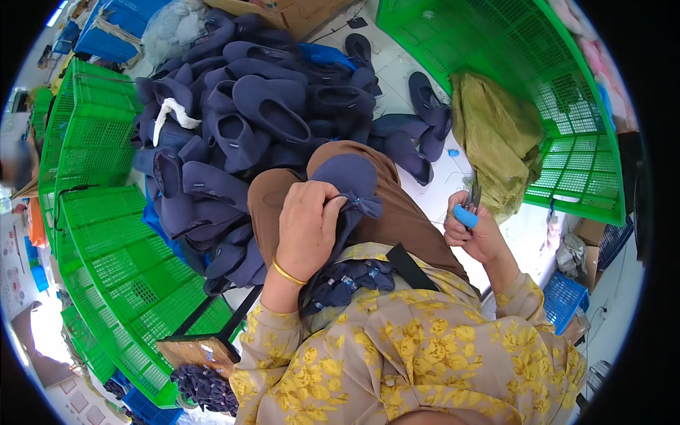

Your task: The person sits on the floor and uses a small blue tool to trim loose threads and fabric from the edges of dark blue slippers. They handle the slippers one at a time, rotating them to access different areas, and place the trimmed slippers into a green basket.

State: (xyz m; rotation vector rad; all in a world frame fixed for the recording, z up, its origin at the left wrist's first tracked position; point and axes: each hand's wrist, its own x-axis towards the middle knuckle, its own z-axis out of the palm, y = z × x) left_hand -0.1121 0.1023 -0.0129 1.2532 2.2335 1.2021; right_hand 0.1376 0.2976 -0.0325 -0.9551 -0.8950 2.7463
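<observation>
A navy slip-on shoe (347, 173) rests over my knee, its rounded toe pointing away from me. My left hand (308, 223) is closed on it, thumb and fingers pinching close to a small navy fabric bow (369, 206) at the shoe's opening. Off to the right and apart from the shoe, my right hand (473, 230) is closed round small dark metal snips (475, 193), their tips pointing away. A blue wrap covers one of its fingers. More navy bows (354, 283) lie bunched in my lap, and part of the held shoe is hidden behind my left hand.
A big heap of navy shoes (273, 106) fills the floor ahead and left. Loose shoes (428, 99) lie right of it. Green plastic crates (113, 262) stand left, another green crate (581, 173) right, with an olive sack (492, 134) against it. A blue basket (564, 301) sits lower right.
</observation>
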